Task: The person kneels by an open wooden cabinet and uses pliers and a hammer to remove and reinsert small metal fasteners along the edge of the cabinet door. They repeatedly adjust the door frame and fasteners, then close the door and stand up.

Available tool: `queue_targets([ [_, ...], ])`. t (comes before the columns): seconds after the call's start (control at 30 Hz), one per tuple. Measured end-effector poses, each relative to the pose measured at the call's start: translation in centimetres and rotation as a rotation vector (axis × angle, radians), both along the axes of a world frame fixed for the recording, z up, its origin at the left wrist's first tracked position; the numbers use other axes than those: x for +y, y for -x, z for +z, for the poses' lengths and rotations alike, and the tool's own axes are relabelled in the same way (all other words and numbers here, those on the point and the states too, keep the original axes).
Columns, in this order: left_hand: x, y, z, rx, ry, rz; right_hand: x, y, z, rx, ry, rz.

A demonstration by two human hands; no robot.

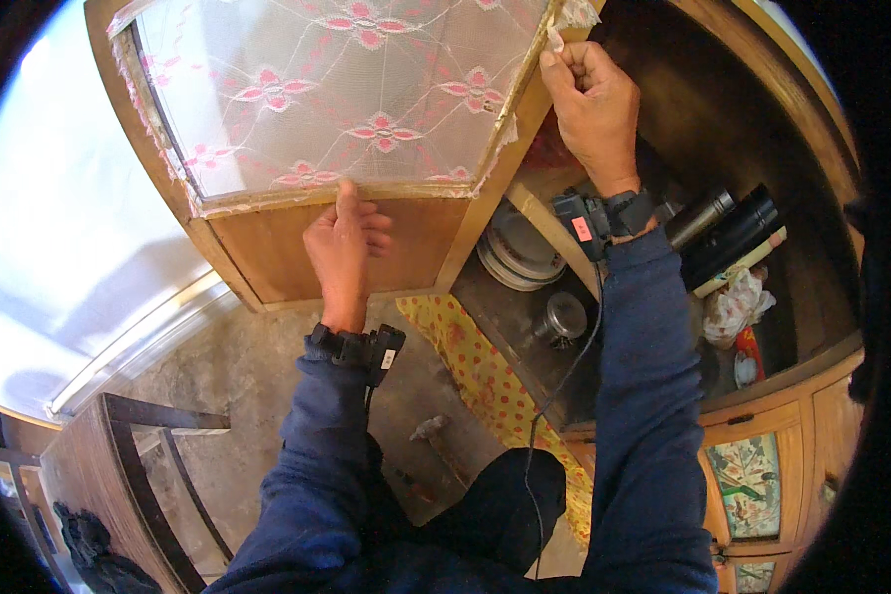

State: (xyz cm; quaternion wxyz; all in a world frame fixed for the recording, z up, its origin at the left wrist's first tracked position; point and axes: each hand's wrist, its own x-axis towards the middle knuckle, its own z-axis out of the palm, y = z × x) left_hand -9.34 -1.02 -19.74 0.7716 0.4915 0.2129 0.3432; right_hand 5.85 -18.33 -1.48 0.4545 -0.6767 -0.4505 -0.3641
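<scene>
Sheer lace (386,89) with pink flowers fills one wooden door (421,243) at eleven o'clock. The right hand's (596,109) grip pinches its frayed edge (576,14); the left hand's (339,243) thumb meets the lower rail (426,189), its grip's closure unclear. Two wrist devices (576,220) each bear one small label (583,230); two dark cylinders (742,238) lie near three o'clock.

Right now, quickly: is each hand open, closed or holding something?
Left hand: half-curled, thumb at the wooden strip; whether it grips cannot be told.
Right hand: closed, seemingly pinching the frayed fabric edge.
</scene>
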Motion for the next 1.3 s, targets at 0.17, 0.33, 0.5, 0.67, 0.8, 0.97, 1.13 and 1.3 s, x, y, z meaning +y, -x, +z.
queue_targets([
  [0.17,0.2,-0.1,-0.2,-0.006,-0.023,0.039,-0.7,-0.1,0.5,0.069,0.033,0.032],
  [0.33,0.1,-0.1,0.2,-0.002,0.054,0.049,-0.7,-0.1,0.3,0.231,-0.025,0.202],
  [0.5,0.1,0.2,0.4,-0.009,0.12,0.068,-0.3,0.6,0.1,0.204,-0.036,0.147],
  [0.67,0.2,-0.2,0.5,-0.028,0.115,0.096,-0.6,1.7,-0.2,0.124,0.061,-0.04],
  [0.8,0.3,-0.2,0.3,-0.038,0.095,0.092,-1.9,2.7,-2.0,0.076,0.335,-0.144],
  [0.97,0.3,-0.4,0.1,-0.018,0.089,0.077,-1.5,2.1,-3.0,0.055,0.411,-0.082],
  [1.13,0.2,-0.1,-0.1,-0.042,0.09,0.093,-1.0,2.3,-2.8,-0.024,0.414,-0.117],
  [1.3,0.1,0.0,-0.3,-0.087,0.116,0.079,-0.6,3.3,-3.4,-0.002,0.363,-0.148],
])
